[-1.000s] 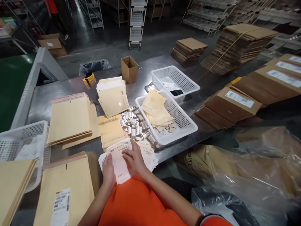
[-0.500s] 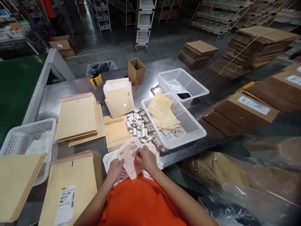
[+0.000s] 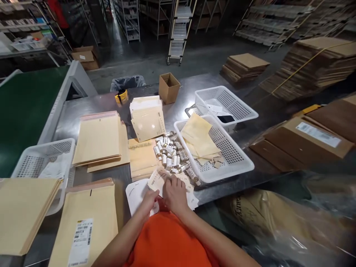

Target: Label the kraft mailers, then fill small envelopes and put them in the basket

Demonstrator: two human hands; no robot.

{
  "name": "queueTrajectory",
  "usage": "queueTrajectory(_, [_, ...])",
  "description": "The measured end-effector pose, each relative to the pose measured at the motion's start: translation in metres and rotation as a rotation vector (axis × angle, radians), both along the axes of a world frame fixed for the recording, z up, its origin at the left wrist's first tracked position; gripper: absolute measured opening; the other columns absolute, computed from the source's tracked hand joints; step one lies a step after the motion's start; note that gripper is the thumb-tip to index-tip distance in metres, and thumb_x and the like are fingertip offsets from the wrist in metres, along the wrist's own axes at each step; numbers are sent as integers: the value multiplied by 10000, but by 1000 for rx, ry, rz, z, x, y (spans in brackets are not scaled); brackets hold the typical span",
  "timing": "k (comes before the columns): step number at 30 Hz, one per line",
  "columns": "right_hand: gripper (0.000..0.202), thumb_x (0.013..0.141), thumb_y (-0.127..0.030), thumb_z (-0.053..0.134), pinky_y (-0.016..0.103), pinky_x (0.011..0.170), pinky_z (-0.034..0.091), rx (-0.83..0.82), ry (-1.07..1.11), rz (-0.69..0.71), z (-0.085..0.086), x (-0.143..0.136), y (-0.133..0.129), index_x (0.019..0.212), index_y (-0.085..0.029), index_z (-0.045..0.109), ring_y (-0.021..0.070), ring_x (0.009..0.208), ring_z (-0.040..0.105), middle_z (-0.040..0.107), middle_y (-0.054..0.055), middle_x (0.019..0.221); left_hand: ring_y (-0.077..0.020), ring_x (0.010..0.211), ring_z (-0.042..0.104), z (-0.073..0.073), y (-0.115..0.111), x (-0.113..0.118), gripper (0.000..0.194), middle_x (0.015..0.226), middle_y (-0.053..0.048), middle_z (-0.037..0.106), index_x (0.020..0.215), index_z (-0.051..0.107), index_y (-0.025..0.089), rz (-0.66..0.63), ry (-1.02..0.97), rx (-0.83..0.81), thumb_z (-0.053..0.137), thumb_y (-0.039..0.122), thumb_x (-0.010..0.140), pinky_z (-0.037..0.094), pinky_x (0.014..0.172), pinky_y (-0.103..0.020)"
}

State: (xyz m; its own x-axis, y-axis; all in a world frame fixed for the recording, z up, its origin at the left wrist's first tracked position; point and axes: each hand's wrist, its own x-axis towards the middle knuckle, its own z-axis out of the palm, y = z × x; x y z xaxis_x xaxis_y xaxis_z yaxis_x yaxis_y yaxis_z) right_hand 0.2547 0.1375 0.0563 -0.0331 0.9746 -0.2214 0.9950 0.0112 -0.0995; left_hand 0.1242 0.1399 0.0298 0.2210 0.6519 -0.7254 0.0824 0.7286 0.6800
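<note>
The shiny grey metal table (image 3: 180,107) is partly hidden under its load; a stack of large tan paper envelopes (image 3: 25,215) is cut off at the left edge. At lower right, a brown sack (image 3: 256,209) is blurred. The left hand (image 3: 149,200) pinches the lower left edge of a small cream printed paper sheet (image 3: 156,179) between thumb and bent fingers. The right hand (image 3: 175,193) curls over its right side, fingertips hidden, so its grip cannot be told. The sheet's upper part juts beyond the fingers, its print illegible, near small white-labelled vials (image 3: 168,154).
</note>
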Motion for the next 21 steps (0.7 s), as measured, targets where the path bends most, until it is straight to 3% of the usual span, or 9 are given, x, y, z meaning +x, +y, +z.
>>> queueTrajectory(2, [514, 710, -458, 759, 414, 868, 392, 1, 60, 5, -8, 14, 3, 1094, -136, 648, 341, 1049, 525, 577, 192, 1180, -238, 878, 674, 0, 13, -8, 121, 780, -51, 715, 783, 688, 165, -160, 76, 152, 583, 179, 724, 512, 874, -354])
queueTrajectory(3, [499, 713, -490, 745, 405, 861, 389, 12, 85, 5, -12, 22, 2, 1067, -152, 649, 331, 1037, 521, 579, 172, 1143, -242, 951, 663, -1, 23, -14, 186, 856, -59, 729, 808, 701, 170, -222, 147, 228, 556, 115, 706, 495, 926, -357])
queueTrajectory(8, [450, 705, -567, 705, 395, 828, 385, 51, 156, -32, -29, 44, -18, 943, -189, 648, 298, 943, 513, 568, 131, 1043, -285, 1302, 467, -25, 85, -37, 383, 1248, -162, 618, 1042, 665, 146, -357, 665, 520, 378, 21, 822, 294, 1138, -455])
queueTrajectory(11, [408, 686, -503, 719, 399, 826, 396, 0, 218, -46, -31, 43, -33, 929, -183, 650, 305, 945, 521, 562, 131, 1046, -308, 1227, 534, -45, 111, -42, 340, 1173, -192, 633, 1033, 652, 120, -501, 851, 607, 396, 7, 842, 353, 1077, -472])
queueTrajectory(15, [373, 641, -376, 736, 405, 841, 409, -41, 259, -131, -31, 37, -42, 938, -166, 656, 320, 967, 534, 557, 143, 1064, -265, 1003, 660, -58, 121, -43, 311, 1035, -170, 667, 1017, 649, 105, -667, 1005, 694, 429, -24, 838, 468, 910, -397])
queueTrajectory(18, [350, 629, -373, 753, 411, 837, 416, -62, 271, -177, -31, 36, -40, 900, -175, 652, 325, 967, 538, 562, 151, 1067, -213, 899, 672, -56, 122, -46, 203, 945, -101, 681, 956, 654, 107, -746, 1074, 752, 494, 17, 869, 496, 842, -359])
queueTrajectory(21, [370, 611, -397, 774, 406, 830, 417, -80, 277, -164, -31, 37, -35, 885, -182, 649, 319, 967, 538, 560, 143, 1069, -175, 865, 651, -44, 130, -54, 128, 908, -31, 671, 937, 646, 122, -761, 1122, 808, 519, 118, 924, 509, 821, -354])
